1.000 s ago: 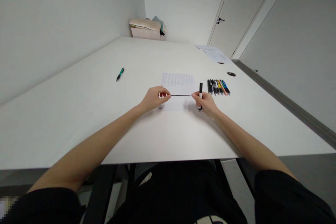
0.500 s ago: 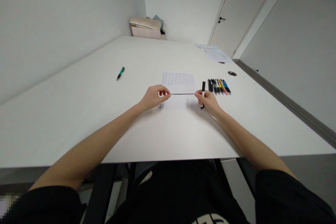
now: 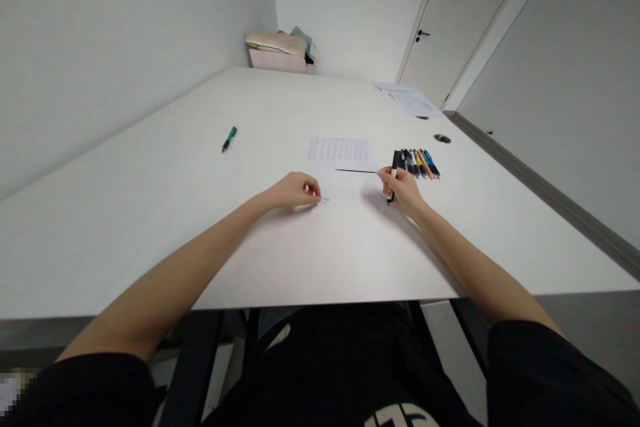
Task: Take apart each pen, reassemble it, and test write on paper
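My right hand (image 3: 403,188) is closed on a black-and-white pen (image 3: 394,173), which stands nearly upright. Between its thumb and fingertips it also pinches a thin dark pen refill (image 3: 356,171) that points left over the paper. My left hand (image 3: 299,191) is closed low over the paper's left edge. At its fingertips a small, thin pale piece (image 3: 325,199) sticks out to the right, too small to identify. Beneath the refill lies a sheet of paper (image 3: 340,185) with rows of writing across its far part.
Several pens (image 3: 419,164) lie side by side just right of my right hand. A green-and-black pen (image 3: 229,139) lies alone on the left of the white table (image 3: 150,233). Loose papers (image 3: 410,100) are at the far right, and a pink box (image 3: 277,60) with cloths stands at the back.
My left hand has let go of the refill's left end and moved down towards me, to the small pale piece. My right hand has shifted slightly right with the refill and pen.
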Action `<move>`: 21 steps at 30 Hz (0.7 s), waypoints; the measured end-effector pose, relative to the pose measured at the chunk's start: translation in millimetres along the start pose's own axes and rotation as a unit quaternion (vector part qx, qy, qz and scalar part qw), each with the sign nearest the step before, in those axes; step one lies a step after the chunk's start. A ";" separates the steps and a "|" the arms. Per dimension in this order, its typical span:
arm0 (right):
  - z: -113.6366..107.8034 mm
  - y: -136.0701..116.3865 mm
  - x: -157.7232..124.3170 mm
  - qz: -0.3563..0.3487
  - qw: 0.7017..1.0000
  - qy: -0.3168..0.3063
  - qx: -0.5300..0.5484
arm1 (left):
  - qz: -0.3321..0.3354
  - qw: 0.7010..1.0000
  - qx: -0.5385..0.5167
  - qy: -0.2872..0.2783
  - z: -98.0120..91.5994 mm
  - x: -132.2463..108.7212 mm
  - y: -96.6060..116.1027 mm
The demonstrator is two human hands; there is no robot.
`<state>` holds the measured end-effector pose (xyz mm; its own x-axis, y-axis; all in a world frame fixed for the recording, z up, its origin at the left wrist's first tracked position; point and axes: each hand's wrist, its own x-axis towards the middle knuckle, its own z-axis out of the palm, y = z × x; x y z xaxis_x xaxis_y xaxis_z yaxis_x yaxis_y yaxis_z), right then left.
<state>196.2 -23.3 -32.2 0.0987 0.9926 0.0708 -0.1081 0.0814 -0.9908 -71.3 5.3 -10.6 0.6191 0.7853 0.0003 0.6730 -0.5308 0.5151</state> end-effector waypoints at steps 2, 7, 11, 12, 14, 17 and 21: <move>0.0 0.3 0.3 0.002 1.000 0.002 0.001 | 0.006 1.000 0.015 -0.018 0.4 -0.8 -0.1; 0.9 -1.3 -0.4 0.002 1.000 0.002 0.003 | 0.011 0.999 0.033 -0.040 1.3 -1.1 -4.8; 0.9 -2.0 -1.1 0.002 1.000 0.000 0.003 | 0.016 0.998 0.042 -0.043 1.0 -1.2 -5.2; 0.7 -1.7 -1.1 0.001 1.000 0.000 0.002 | 0.015 0.998 0.042 -0.043 0.9 -1.2 -5.0; 0.1 -0.8 -0.7 0.000 1.000 0.000 0.000 | 0.017 0.998 0.036 -0.040 0.9 -1.3 -4.8; -0.7 0.4 -0.1 -0.002 1.000 0.000 -0.003 | 0.030 0.999 0.024 -0.030 1.7 -1.1 -6.0; -0.8 0.6 0.2 -0.003 1.000 0.001 -0.009 | 0.049 0.998 0.022 -0.022 3.2 -0.5 -8.8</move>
<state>196.9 -23.1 -32.9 0.1014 0.9919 0.0761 -0.0904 0.0854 -0.9922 -76.3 8.6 -17.8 0.6992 0.7148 0.0114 0.6251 -0.6190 0.4756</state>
